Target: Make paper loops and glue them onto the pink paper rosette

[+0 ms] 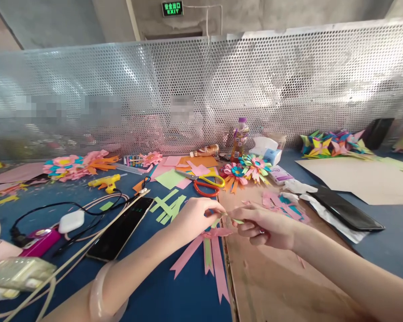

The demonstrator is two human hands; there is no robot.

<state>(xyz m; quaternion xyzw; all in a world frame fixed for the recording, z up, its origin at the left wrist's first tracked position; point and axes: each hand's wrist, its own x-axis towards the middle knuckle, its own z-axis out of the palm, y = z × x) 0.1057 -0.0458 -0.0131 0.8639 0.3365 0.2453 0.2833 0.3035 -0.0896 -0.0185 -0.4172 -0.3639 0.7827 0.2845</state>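
My left hand [197, 217] and my right hand [262, 225] meet above the table's middle, both pinched on a thin light-green paper strip [231, 218] stretched between the fingertips. Just below the hands lies a bundle of pink paper strips with one green strip [208, 252], fanned out on the blue table. More cut green strips [168, 206] lie to the left of my left hand. Pink and teal paper scraps [282, 203] sit behind my right hand on a brown board [272, 277].
Scissors with red and yellow handles [206, 182], finished paper flowers [246, 170], a drink bottle [240, 138] and a tissue box [267, 150] stand behind. A yellow glue gun [105, 182], a phone [121, 229], cables and a charger [71, 221] lie left. Another phone [347, 208] lies right.
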